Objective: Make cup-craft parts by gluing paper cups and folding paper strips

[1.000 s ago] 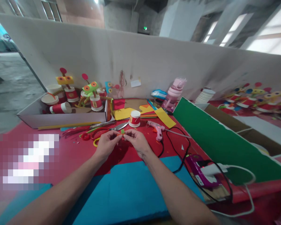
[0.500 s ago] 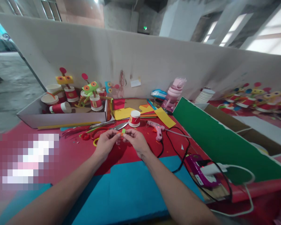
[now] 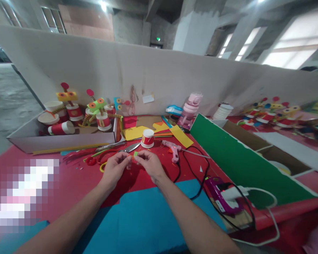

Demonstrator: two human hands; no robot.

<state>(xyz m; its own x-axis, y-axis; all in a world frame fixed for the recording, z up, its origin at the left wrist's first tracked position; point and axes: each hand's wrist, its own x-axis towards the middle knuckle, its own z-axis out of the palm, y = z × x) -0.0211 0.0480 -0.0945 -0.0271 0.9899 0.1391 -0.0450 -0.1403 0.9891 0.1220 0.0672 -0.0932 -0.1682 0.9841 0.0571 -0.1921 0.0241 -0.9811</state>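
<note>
Green piece (image 3: 135, 154) above red tabletop (image 3: 69, 180), concrete room (image 3: 131, 33) behind.

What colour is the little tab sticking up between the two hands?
The little tab is light green, seen best in the head view.

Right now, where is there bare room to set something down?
Bare: the blue sheet between the forearms, and the red tabletop between the left forearm and the red ring, save small scraps. Crowded: beyond the left hand and right hand, where scissors, paper cup, glue gun and yellow paper sit close.
</note>
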